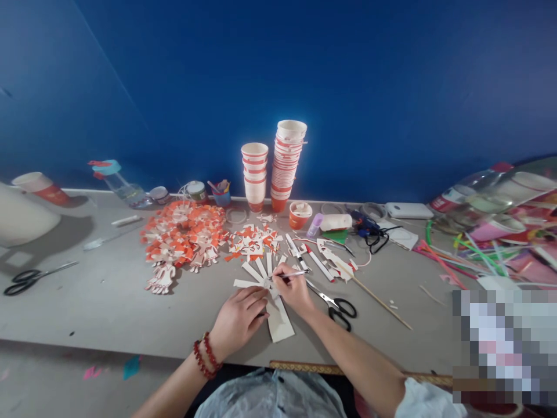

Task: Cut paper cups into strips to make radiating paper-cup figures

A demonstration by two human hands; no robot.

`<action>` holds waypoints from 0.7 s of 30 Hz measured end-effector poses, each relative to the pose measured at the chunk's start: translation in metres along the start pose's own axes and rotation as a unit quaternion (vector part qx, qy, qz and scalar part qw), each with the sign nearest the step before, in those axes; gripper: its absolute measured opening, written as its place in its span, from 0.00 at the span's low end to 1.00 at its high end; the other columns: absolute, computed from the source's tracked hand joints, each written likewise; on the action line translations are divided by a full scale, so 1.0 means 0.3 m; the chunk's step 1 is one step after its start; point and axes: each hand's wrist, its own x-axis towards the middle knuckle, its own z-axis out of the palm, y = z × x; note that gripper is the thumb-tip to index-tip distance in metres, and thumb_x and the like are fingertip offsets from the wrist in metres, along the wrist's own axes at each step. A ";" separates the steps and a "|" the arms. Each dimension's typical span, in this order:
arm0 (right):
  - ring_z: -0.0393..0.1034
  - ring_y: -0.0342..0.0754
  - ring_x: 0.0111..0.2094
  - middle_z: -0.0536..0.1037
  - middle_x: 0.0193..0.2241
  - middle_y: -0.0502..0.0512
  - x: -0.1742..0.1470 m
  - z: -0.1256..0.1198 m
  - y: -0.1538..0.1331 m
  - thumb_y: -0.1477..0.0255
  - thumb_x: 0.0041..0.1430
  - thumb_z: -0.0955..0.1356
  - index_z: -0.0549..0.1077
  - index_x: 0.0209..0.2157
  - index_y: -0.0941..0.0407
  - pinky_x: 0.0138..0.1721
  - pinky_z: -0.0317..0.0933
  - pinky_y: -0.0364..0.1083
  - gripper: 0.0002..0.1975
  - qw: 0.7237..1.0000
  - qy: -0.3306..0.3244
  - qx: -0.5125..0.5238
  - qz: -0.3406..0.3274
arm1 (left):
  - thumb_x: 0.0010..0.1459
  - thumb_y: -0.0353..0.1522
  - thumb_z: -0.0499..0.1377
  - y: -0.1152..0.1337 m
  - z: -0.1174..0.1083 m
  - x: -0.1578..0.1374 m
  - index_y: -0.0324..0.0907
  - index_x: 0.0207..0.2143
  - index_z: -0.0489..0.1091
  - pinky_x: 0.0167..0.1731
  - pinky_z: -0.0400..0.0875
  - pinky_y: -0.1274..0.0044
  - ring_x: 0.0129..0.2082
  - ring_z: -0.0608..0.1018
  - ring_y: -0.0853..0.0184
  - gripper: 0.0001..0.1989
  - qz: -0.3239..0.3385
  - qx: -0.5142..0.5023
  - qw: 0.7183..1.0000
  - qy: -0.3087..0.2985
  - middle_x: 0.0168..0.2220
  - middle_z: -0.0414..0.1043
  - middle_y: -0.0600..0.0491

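Observation:
My right hand (292, 288) grips a slim pen (297, 273), its tip low over a white paper piece cut into strips that fan out. One wide strip (278, 320) of it points toward me, and a narrower strip (246, 284) sticks out to the left. Resting on the paper's left side is my left hand (242, 316), fingers laid flat, with a red bead bracelet at the wrist. Scissors (338, 304) with black handles lie just right of my right hand. Beyond the hands lie a red-capped marker (319, 264) and orange and white paper scraps (256, 239).
Two stacks of paper cups (255, 177) (289, 168) stand at the wall. A heap of orange-and-white cutouts (183, 235) lies left of the scraps. More scissors (30, 280) are far left, a wooden stick (383, 302) right, and colourful straws (483, 252) beyond it.

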 end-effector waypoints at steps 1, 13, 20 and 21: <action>0.61 0.43 0.22 0.66 0.20 0.46 0.000 0.000 0.001 0.75 0.56 0.62 0.66 0.25 0.54 0.24 0.55 0.40 0.07 1.000 0.003 0.005 0.002 | 0.64 0.33 0.53 -0.001 0.001 0.000 0.42 0.46 0.71 0.53 0.69 0.65 0.55 0.71 0.58 0.11 0.001 0.001 1.000 0.000 0.52 0.74 0.47; 0.66 0.44 0.24 0.70 0.24 0.47 -0.003 -0.005 -0.004 0.72 0.59 0.63 0.67 0.35 0.55 0.25 0.60 0.41 0.03 0.998 0.026 0.045 0.028 | 0.63 0.32 0.54 -0.001 0.003 -0.002 0.43 0.45 0.71 0.52 0.69 0.65 0.54 0.71 0.59 0.10 -0.003 0.004 1.000 0.001 0.53 0.73 0.48; 0.68 0.45 0.27 0.73 0.27 0.49 0.021 -0.042 -0.004 0.74 0.55 0.65 0.70 0.33 0.55 0.29 0.63 0.42 0.03 0.999 0.002 0.027 0.021 | 0.64 0.33 0.54 -0.010 0.013 0.001 0.43 0.46 0.70 0.51 0.70 0.65 0.53 0.72 0.59 0.10 0.008 0.013 1.000 0.009 0.52 0.74 0.48; 0.68 0.44 0.26 0.72 0.26 0.48 0.021 -0.047 -0.001 0.75 0.54 0.66 0.70 0.32 0.55 0.29 0.62 0.42 0.03 0.999 -0.003 0.025 0.021 | 0.64 0.33 0.54 -0.010 0.013 0.002 0.43 0.45 0.70 0.51 0.70 0.65 0.53 0.72 0.59 0.09 0.007 0.015 1.000 0.008 0.52 0.74 0.48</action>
